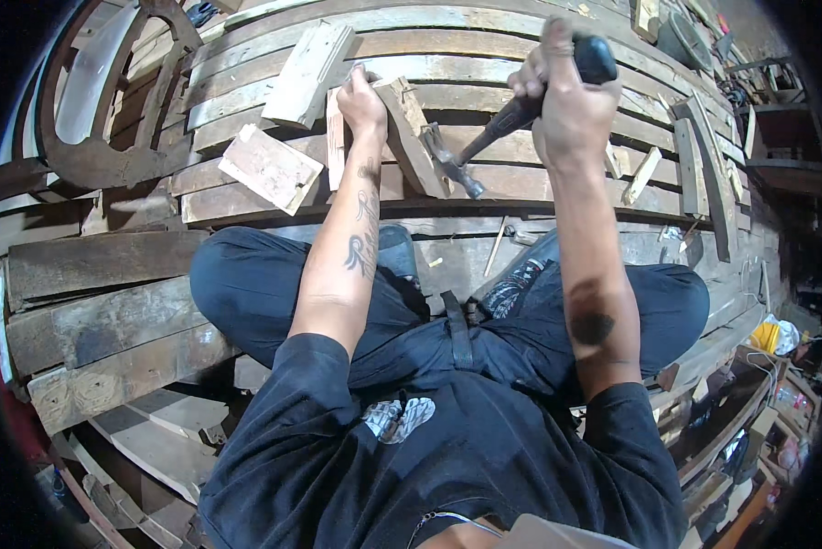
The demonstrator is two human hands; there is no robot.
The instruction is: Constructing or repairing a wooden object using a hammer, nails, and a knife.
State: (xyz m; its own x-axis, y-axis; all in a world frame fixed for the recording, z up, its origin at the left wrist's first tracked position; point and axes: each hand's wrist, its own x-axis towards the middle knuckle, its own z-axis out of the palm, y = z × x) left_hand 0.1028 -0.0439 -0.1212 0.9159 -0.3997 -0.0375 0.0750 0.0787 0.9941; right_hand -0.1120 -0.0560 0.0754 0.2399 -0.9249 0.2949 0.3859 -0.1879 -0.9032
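Observation:
My right hand (575, 105) is wrapped round the dark handle of a hammer (502, 125), whose butt end sticks up beyond my thumb. The metal hammer head hangs low, by the near end of a tilted wooden block (413, 137); whether they touch I cannot tell. My left hand (362, 102) is closed at the far end of that block, its fingertips partly hidden. A narrower strip of wood (336, 137) lies along the left side of my left wrist. Farther left are a flat, pale wood offcut (271, 167) and a long, light board piece (308, 75).
A slatted wooden platform (484, 69) spreads in front of my crossed legs. Loose wood strips (642, 176) and longer planks (703, 174) lie on its right. A curved wooden chair frame (100, 146) stands at far left. Stacked boards (109, 343) are beside my left knee.

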